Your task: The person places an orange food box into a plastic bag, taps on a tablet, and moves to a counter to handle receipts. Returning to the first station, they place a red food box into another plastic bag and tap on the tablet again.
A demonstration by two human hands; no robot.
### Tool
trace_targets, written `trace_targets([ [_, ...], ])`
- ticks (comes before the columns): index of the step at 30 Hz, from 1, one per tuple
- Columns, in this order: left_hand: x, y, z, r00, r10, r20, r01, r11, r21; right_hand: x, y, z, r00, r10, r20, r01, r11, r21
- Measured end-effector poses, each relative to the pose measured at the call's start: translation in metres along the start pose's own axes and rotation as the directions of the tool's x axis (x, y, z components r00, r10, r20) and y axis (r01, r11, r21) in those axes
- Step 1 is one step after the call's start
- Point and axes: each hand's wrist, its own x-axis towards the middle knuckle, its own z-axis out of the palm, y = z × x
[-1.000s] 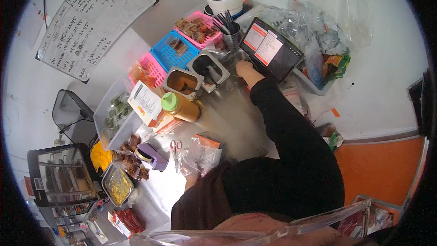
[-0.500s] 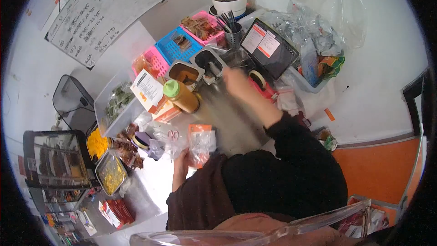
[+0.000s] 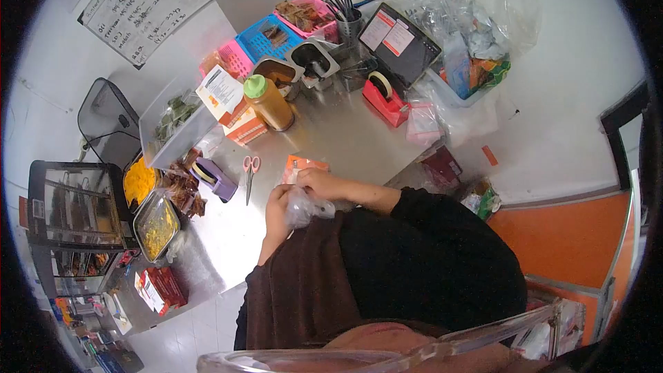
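Observation:
A crumpled clear plastic bag (image 3: 301,210) is gathered low in front of my body. My left hand (image 3: 277,208) is closed around its left side. From the right, my right hand (image 3: 322,184) pinches the bag's upper part, with the fingertips close to the left hand. Just beyond the hands, an orange and white packet (image 3: 304,164) lies on the metal table, partly covered by them. Pink-handled scissors (image 3: 251,166) lie to the left of the packet. What is inside the bag cannot be made out.
A purple tape dispenser (image 3: 219,183) is at left, a red one (image 3: 384,102) at right. A green-capped sauce bottle (image 3: 271,107), metal containers (image 3: 314,62), baskets (image 3: 268,40) and a tablet (image 3: 397,45) stand at the back. Trays of yellow food (image 3: 156,228) sit at left.
My right hand has come back from near the metal containers to the bag beside my left hand. The bag has moved nearer my body, uncovering the scissors.

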Motion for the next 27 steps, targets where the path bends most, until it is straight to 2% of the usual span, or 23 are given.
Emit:
trace_targets([
  [3,0.002,0.028,-0.013,0.994,-0.013,0.110,-0.009,0.981,0.194,-0.008,-0.006,0.000,0.969,-0.014,-0.248,0.066,0.977,0.204],
  [4,0.004,0.020,-0.010,0.992,0.122,0.044,-0.128,0.977,0.169,-0.009,-0.008,0.000,0.953,0.025,-0.303,0.049,0.971,0.235],
  [6,0.003,0.013,-0.010,1.000,0.014,0.010,-0.015,0.985,0.174,-0.011,-0.013,-0.001,0.908,0.104,-0.406,0.024,0.954,0.299],
  [7,0.002,0.010,-0.011,0.999,-0.041,-0.006,0.042,0.983,0.176,-0.013,-0.016,0.001,0.907,0.125,-0.402,0.000,0.955,0.295],
  [9,0.005,0.001,-0.012,0.962,-0.265,0.062,0.272,0.938,-0.214,-0.019,-0.025,0.003,0.907,0.167,-0.386,-0.051,0.955,0.293],
  [10,0.008,-0.006,-0.012,0.924,-0.363,0.122,0.381,0.837,-0.393,-0.023,-0.029,0.004,0.926,0.060,-0.373,0.026,0.975,0.222],
  [11,0.013,-0.034,-0.013,0.837,-0.440,0.325,0.547,0.665,-0.508,-0.025,-0.035,0.004,0.936,-0.047,-0.349,0.108,0.982,0.157],
  [12,0.019,-0.074,-0.016,0.718,-0.460,0.522,0.695,0.447,-0.563,-0.027,-0.039,0.007,0.936,-0.152,-0.317,0.193,0.976,0.102],
  [14,0.018,-0.093,-0.021,0.590,-0.439,0.678,0.798,0.185,-0.574,-0.027,-0.041,0.019,0.927,-0.158,-0.340,0.206,0.972,0.109],
  [16,0.014,-0.076,-0.015,0.603,-0.475,0.641,0.776,0.164,-0.609,-0.026,-0.037,0.020,0.932,-0.186,-0.311,0.237,0.962,0.134],
  [18,0.003,-0.074,-0.012,0.796,-0.372,0.478,0.602,0.574,-0.555,-0.028,-0.038,0.019,0.948,-0.114,-0.296,0.193,0.948,0.253],
  [19,-0.001,-0.072,-0.010,0.828,-0.353,0.436,0.556,0.613,-0.561,-0.029,-0.037,0.019,0.955,-0.078,-0.286,0.169,0.936,0.309],
  [20,-0.005,-0.070,-0.008,0.858,-0.332,0.392,0.509,0.652,-0.562,-0.029,-0.025,0.029,0.952,0.000,-0.306,0.134,0.898,0.418],
  [21,-0.013,-0.064,-0.009,0.842,-0.389,0.374,0.537,0.546,-0.643,-0.027,-0.030,0.027,0.964,0.186,-0.192,-0.019,0.764,0.645],
  [23,-0.018,-0.053,-0.006,0.797,-0.475,0.372,0.551,0.321,-0.770,-0.026,-0.038,0.016,0.879,0.458,0.135,-0.303,0.315,0.899],
  [27,-0.022,-0.045,-0.008,0.789,-0.499,0.359,0.545,0.297,-0.784,-0.022,-0.038,0.015,0.848,0.485,0.212,-0.365,0.245,0.898],
])
